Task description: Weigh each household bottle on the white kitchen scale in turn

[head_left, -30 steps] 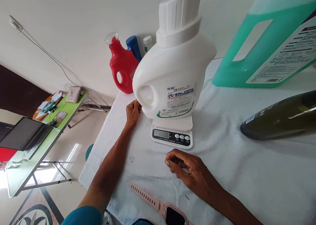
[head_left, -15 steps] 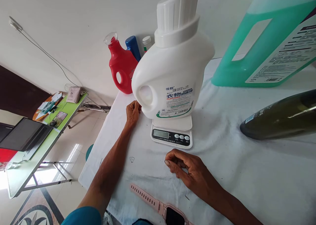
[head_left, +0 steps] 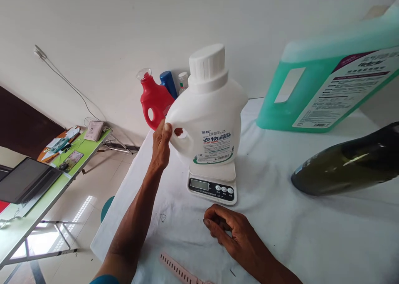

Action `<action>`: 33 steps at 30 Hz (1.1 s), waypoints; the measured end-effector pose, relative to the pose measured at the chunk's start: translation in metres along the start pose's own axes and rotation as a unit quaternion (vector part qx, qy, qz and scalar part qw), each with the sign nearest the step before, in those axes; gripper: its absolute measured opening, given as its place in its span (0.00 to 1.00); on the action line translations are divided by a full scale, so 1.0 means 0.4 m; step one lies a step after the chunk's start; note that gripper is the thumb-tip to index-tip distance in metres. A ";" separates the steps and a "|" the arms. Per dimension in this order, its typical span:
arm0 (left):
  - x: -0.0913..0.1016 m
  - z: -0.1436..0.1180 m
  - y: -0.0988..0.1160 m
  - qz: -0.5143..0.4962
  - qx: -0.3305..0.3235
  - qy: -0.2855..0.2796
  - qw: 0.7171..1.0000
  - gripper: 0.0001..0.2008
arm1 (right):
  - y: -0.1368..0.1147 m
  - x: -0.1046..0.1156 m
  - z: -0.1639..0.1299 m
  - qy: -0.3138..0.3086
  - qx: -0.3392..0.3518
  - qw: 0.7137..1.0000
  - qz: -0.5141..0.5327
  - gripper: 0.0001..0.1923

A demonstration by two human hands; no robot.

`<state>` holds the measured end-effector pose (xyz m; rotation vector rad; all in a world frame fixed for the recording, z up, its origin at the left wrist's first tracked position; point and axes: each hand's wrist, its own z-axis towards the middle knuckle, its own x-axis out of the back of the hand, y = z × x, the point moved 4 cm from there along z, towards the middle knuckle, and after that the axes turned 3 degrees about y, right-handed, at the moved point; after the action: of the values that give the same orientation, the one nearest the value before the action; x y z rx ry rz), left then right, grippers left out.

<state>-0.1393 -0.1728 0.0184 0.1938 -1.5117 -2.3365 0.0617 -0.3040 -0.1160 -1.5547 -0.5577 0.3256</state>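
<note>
A large white detergent jug (head_left: pixel 212 117) with a ribbed white cap stands upright on a small white kitchen scale (head_left: pixel 212 184). My left hand (head_left: pixel 161 144) grips the jug's handle, fingers through the handle hole and thumb on its outer side. My right hand (head_left: pixel 226 230) rests on the white cloth in front of the scale, fingers curled loosely, holding nothing. The scale's display faces me.
A red jug (head_left: pixel 153 103), a blue bottle (head_left: pixel 168 83) and a small clear bottle (head_left: pixel 183 81) stand behind by the wall. A big green jug (head_left: pixel 327 92) and a dark glass bottle (head_left: pixel 346 163) lie at right. A pink watch strap (head_left: pixel 177 269) is near me. A green side table with a laptop (head_left: pixel 25 182) stands at left.
My left hand rose from the cloth beside the jug and closed around its handle. The camera tilted up and back. My right hand stayed put.
</note>
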 end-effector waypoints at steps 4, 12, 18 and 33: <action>-0.047 0.005 0.029 -0.072 0.009 -0.040 0.997 0.33 | -0.002 -0.001 -0.002 -0.003 0.001 1.000 0.004 0.19; -0.079 0.062 0.032 -0.115 0.044 0.061 0.991 0.36 | 0.009 0.001 0.001 0.002 0.019 1.000 0.004 0.19; -0.107 0.205 0.006 -0.037 -0.026 0.094 0.995 0.33 | 0.021 -0.005 0.005 0.006 0.009 1.000 0.013 0.18; -0.200 0.360 -0.144 -0.033 0.036 0.163 0.985 0.35 | 0.036 -0.004 -0.004 -0.012 0.009 0.999 0.029 0.16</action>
<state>-0.1204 0.0007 0.0211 0.6205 -1.4443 -2.1677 0.0634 -0.3061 -0.1305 -1.5532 -0.5270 0.3935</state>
